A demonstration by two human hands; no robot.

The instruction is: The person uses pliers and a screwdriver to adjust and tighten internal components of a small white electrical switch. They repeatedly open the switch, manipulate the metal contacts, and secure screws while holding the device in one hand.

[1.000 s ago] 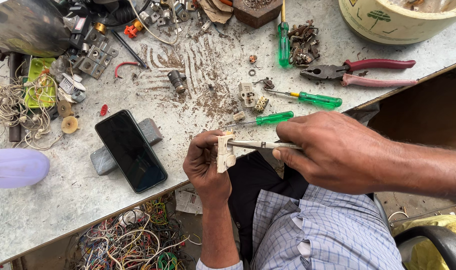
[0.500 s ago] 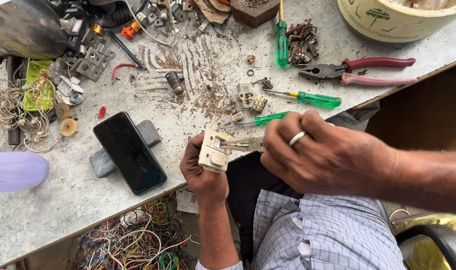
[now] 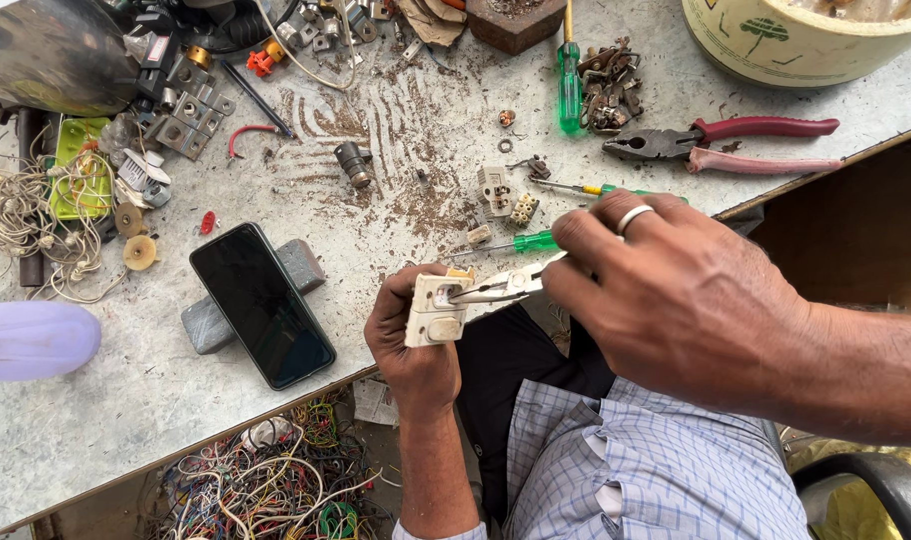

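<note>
Two hands (image 3: 416,340) (image 3: 676,300) work pliers (image 3: 501,290) into a cream switch (image 3: 438,308).

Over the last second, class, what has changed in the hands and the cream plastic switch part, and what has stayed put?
The left hand has turned the cream plastic switch part from edge-on to face the camera. The right hand has rolled over, its ring now showing, its slim metal pliers still at the part. The black phone and red-handled pliers stayed put.
</note>
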